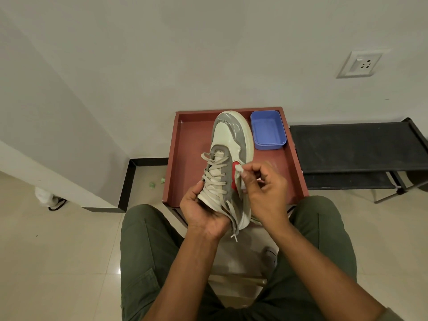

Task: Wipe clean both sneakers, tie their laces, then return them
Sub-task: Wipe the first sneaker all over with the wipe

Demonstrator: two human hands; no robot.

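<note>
A white and grey sneaker (229, 144) with a red side patch is held above the reddish-brown tray (185, 158), toe pointing away from me. My left hand (201, 212) grips it from below at the heel and tongue. Its laces (214, 174) are loose, and one end dangles below the heel. My right hand (264, 188) pinches a small white wipe (239, 169) against the sneaker's right side by the red patch. A second sneaker (269, 256) is only partly seen on the floor between my legs.
A blue plastic tub (268, 129) sits in the tray's far right corner. A black shoe rack (356, 147) stands to the right against the wall. Small green scraps (157, 183) lie on the floor left of the tray. A white object (46, 195) lies at far left.
</note>
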